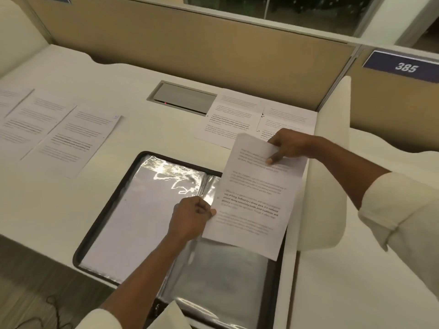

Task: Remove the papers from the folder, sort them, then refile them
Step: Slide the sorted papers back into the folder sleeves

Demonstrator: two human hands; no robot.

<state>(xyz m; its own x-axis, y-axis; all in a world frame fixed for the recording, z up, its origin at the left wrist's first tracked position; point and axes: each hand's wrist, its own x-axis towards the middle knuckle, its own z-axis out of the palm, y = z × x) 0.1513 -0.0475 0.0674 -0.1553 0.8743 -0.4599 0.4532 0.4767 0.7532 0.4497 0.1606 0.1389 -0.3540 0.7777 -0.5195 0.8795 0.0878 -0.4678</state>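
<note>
Sheet (254, 198) | left hand (190, 217) pinches left edge | right hand (289, 146) pinches top | apparently above folder (105, 210)

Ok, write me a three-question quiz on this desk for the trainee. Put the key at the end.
1. True or false: the left hand and the right hand both hold the printed sheet.
2. Where is that sheet?
A) flat on the desk
B) above the right half of the open folder
C) tucked in a left-hand sleeve
3. How many loose sheets lie side by side on the desk just beyond the right hand?

Key: 1 true; 2 B; 3 two.
</note>
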